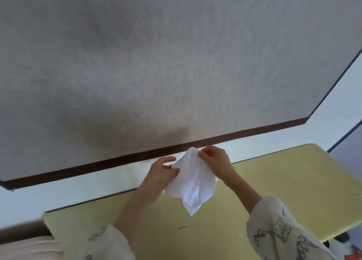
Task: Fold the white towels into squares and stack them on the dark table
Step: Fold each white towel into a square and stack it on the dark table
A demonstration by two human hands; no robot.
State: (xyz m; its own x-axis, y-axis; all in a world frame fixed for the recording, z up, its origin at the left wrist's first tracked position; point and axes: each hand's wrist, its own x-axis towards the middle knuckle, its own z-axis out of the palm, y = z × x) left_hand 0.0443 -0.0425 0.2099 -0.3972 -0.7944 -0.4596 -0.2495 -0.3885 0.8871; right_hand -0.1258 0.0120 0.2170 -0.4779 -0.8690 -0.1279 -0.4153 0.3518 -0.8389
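A small white towel hangs crumpled in the air above a yellow table, its lowest corner pointing down. My left hand pinches the towel's left edge between thumb and fingers. My right hand pinches its upper edge, a little higher and to the right. Both forearms reach in from the bottom, in cream sleeves with a dark line print. No dark table and no other towel shows in this view.
A grey textured wall fills the upper view, ending in a dark brown strip above a pale band. A small dark sliver lies on the yellow table near its front. Pink fabric sits at the bottom left.
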